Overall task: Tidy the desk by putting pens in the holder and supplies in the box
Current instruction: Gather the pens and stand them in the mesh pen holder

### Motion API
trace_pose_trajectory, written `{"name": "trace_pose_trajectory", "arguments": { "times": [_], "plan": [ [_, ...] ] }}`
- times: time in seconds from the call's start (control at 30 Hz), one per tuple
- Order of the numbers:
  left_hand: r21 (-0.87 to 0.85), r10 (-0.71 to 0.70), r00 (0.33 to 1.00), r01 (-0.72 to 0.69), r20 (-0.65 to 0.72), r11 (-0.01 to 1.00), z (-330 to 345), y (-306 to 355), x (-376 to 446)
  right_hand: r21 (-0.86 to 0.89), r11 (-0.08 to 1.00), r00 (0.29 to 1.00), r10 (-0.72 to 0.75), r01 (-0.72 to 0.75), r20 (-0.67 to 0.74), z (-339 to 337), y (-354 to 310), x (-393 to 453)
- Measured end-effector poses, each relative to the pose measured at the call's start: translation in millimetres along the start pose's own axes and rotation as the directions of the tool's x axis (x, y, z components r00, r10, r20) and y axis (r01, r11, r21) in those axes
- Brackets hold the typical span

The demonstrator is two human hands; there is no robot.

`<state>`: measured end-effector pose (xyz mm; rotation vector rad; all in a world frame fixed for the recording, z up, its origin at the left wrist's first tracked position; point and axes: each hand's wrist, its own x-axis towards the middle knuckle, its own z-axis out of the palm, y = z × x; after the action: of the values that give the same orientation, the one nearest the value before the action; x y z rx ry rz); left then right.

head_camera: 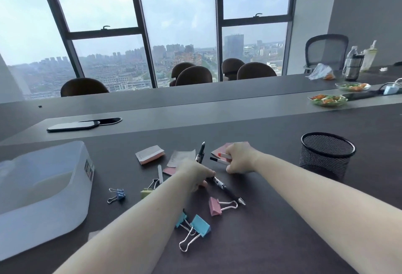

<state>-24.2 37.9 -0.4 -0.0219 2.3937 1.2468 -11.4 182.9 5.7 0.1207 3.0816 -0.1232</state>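
Observation:
My right hand is closed around two white pens, one red-tipped and one black-tipped, pointing left. My left hand is closed on a black pen that lies on the dark desk and points toward the lower right. Another black pen lies just beyond my left hand, and a thin white pen lies to its left. A black mesh pen holder stands at the right. A translucent plastic box stands at the left. Binder clips are scattered close by: blue, olive, pink, light blue.
Sticky-note pads and loose notes lie behind my hands, with a pink note under my right hand. A phone lies at the far left. Plates of food, bottles and a charger sit far right. Chairs line the windows.

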Motion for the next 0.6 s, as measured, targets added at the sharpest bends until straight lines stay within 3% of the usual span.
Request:
{"name": "trace_pose_trajectory", "arguments": {
  "times": [0.2,0.37,0.5,0.6],
  "plan": [
    [0.045,0.067,0.993,-0.063,-0.092,0.997,2,-2,3,0.096,0.995,1.000,0.025,-0.026,0.005,-2,10,-7],
    [0.302,0.154,0.978,-0.106,-0.140,0.947,0,-5,1,0.090,0.996,0.999,0.015,-0.012,-0.035,2,7,-6],
    [0.345,0.203,0.962,-0.132,-0.180,0.929,-7,-6,3,0.076,0.997,0.999,0.025,-0.024,-0.019,1,4,-8],
    [0.326,0.238,0.935,-0.146,-0.263,0.934,-17,-5,1,0.161,0.986,0.999,0.042,-0.036,-0.033,-3,0,-14]
  ]
}}
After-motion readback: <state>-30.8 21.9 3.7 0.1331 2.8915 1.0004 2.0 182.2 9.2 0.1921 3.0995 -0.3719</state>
